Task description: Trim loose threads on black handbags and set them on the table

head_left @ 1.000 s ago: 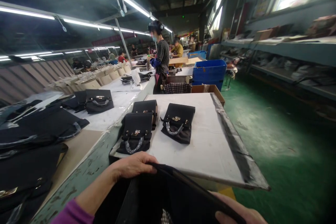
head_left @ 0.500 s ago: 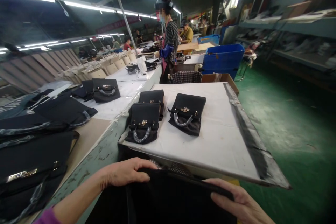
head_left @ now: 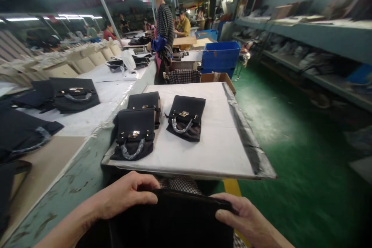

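Just below the near edge of the white board [head_left: 221,151], close to the body: a black bag [head_left: 174,221], soft-sided, top rim uppermost; held at both ends of that rim. Probably best handled with an even pull from both sides, rim level and taut, clear of the checked cloth [head_left: 180,183] under the board's near edge; no tugging from one corner alone. Left hand [head_left: 128,197] at the rim's left end, wrist bent, fingers curled over the top; closed on the bag. Right hand [head_left: 247,221] at the right end, thumb flat along the rim, fingers beneath; likewise clasping it. On the board's left side, untouched: the nearest handbag [head_left: 133,133], two more beyond.
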A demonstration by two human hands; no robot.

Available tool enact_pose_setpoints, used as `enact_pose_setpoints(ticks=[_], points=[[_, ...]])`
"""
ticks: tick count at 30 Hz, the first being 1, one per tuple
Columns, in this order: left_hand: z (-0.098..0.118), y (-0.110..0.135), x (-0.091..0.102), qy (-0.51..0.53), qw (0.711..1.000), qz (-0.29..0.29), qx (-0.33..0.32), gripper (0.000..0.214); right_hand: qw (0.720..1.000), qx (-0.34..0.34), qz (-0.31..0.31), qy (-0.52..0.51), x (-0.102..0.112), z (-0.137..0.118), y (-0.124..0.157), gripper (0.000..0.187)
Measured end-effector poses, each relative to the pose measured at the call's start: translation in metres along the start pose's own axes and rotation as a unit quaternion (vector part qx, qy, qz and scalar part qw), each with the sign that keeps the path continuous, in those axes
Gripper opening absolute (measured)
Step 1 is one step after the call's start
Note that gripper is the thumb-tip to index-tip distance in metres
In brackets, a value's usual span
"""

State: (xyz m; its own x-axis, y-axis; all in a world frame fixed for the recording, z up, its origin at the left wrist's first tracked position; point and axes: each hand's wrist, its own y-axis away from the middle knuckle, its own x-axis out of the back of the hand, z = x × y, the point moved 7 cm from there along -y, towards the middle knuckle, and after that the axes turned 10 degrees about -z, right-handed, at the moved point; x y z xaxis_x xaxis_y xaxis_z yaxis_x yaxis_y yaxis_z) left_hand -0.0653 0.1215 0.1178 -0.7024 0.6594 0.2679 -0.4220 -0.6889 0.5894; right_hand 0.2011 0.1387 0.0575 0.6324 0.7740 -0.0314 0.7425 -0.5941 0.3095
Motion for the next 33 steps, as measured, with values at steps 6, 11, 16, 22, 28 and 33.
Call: enact_pose_setpoints(ticks=[6,11,16,22,28,33], points=[[-0.007,-0.005,0.0,-0.009,1.0,-0.008,0.004,0.023,0.999,-0.004,0.038,-0.013,0.001,0.006,0.007,0.04],[-0.004,-0.007,0.001,-0.023,1.0,-0.021,0.002,0.024,0.995,0.016,0.095,0.012,-0.002,0.001,0.01,0.035],[0.007,-0.007,0.001,-0.086,0.996,-0.003,-0.018,0.03,0.989,0.012,0.128,0.074,0.001,0.004,0.007,0.028],[0.023,-0.006,-0.007,-0.126,0.992,-0.024,-0.023,0.033,0.957,0.121,0.177,0.197,0.003,-0.002,0.007,0.017],[0.023,-0.014,-0.004,-0.17,0.985,-0.016,-0.016,0.02,0.932,0.147,0.213,0.255,-0.002,-0.012,0.006,0.013],[0.031,-0.02,-0.004,-0.224,0.974,-0.002,-0.035,0.011,0.93,0.152,0.196,0.27,-0.006,-0.026,0.0,0.013]])
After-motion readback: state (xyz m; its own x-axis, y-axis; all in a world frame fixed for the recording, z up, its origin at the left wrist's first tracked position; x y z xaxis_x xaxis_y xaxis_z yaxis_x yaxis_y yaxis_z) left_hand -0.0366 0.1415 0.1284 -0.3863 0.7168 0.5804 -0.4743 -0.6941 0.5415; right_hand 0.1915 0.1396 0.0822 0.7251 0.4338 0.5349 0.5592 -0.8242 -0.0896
